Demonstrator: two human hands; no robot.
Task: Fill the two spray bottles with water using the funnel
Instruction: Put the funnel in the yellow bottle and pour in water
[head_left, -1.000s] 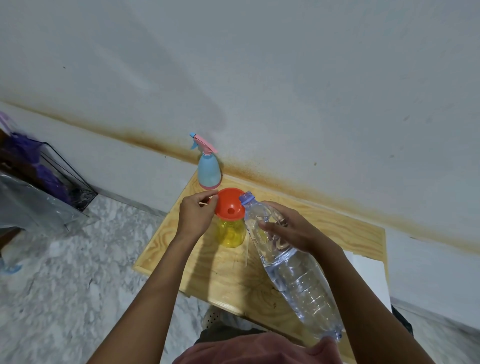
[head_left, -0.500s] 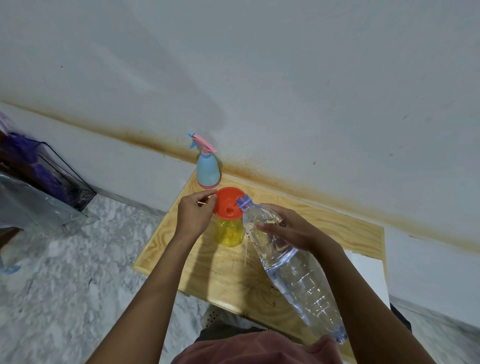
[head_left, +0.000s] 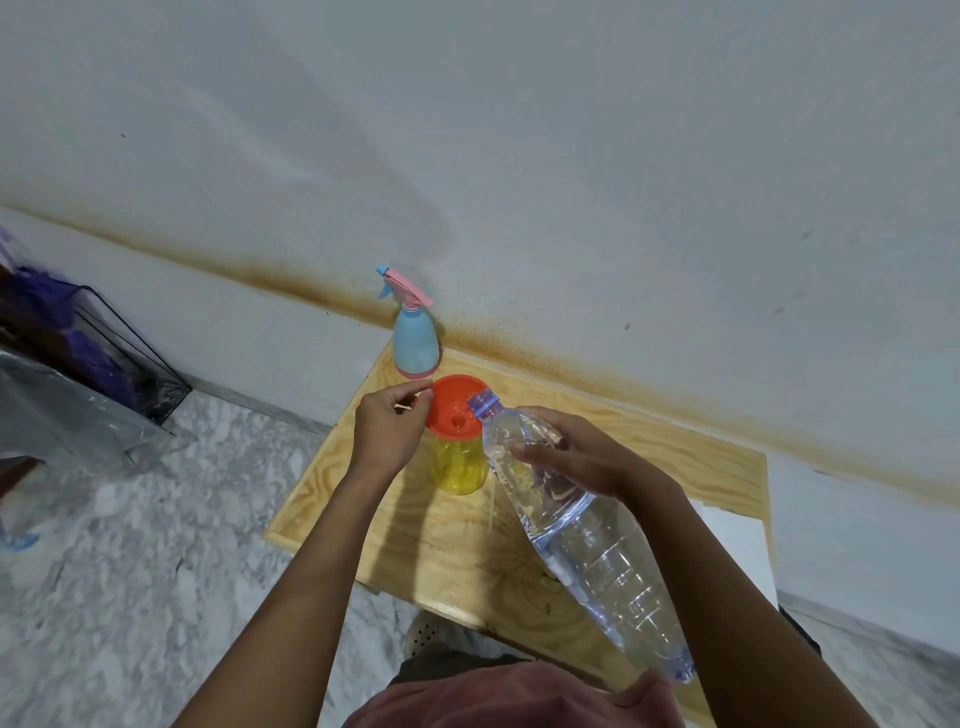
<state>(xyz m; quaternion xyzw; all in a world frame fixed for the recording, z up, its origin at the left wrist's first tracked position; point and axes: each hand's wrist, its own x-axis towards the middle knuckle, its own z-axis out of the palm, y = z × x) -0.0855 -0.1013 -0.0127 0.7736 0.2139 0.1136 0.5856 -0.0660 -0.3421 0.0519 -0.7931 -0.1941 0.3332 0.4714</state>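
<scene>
Pouring into the first bottle, seen from my head. My left hand (head_left: 387, 436) pinches the near rim of the orange funnel (head_left: 451, 402) between thumb and fingertips, the other fingers curled loosely. I hold it there so the funnel cannot tip or lift while water runs in. The funnel sits in the neck of the yellow spray bottle (head_left: 460, 467), which stands upright on the wooden table (head_left: 685, 467), near its left edge.

My right hand (head_left: 582, 457) wraps the shoulder of the clear water bottle (head_left: 592, 545), fingers curled over the top of it. The bottle is tilted mouth-down, its open neck just over the right side of the funnel's bowl and its base raised towards my chest, so that the water inside runs forward. A wet glint shows at the funnel's hole; I cannot make out a stream.

The blue spray bottle (head_left: 414, 345) stands behind, against the wall, with its pink sprayer screwed on, apart from both hands. I judge it waits its turn.
</scene>
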